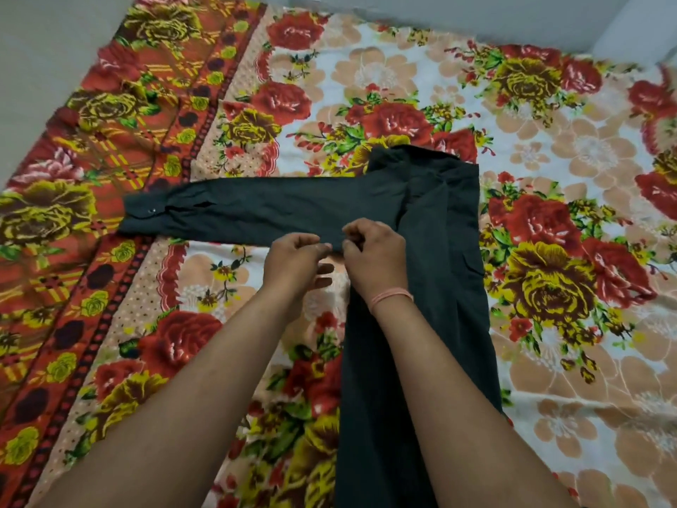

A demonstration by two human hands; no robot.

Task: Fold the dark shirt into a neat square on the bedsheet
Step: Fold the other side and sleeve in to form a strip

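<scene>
The dark shirt [436, 229] lies on the floral bedsheet [549, 148], its body folded into a long narrow strip that runs toward me. One sleeve [234, 210] stretches flat out to the left, cuff and button at its far end. My left hand [296, 258] pinches the sleeve's lower edge near the armpit. My right hand [373, 254], with a pink band on its wrist, pinches the same edge just beside it, resting on the shirt's body. The two hands almost touch.
The bedsheet has a red and orange patterned border [121, 148] along the left. Grey wall or floor [33, 67] shows beyond the sheet at the top left and along the top edge.
</scene>
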